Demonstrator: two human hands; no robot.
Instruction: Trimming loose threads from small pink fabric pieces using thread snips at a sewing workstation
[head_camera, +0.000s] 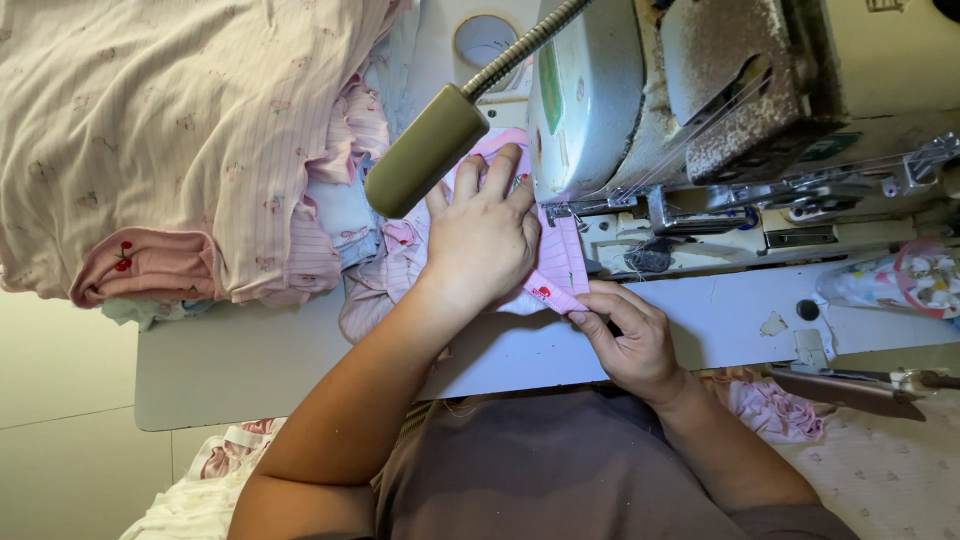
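My left hand (483, 235) lies flat, fingers spread, on a pink striped fabric piece with small cherry prints (558, 268), pressing it onto the bed of a worn white sewing machine (700, 120). My right hand (628, 335) pinches the near folded edge of the same fabric between thumb and fingers, just in front of the machine's needle area (560, 212). The needle itself is hidden behind the machine head and my left hand.
A heap of pink striped garments (190, 140) covers the table's left side. A gooseneck lamp (430, 150) hangs over my left hand. A tape roll (485, 38) lies at the back. Scissors (850, 385) and a patterned bundle (900, 280) sit right. The grey table edge (250, 390) faces me.
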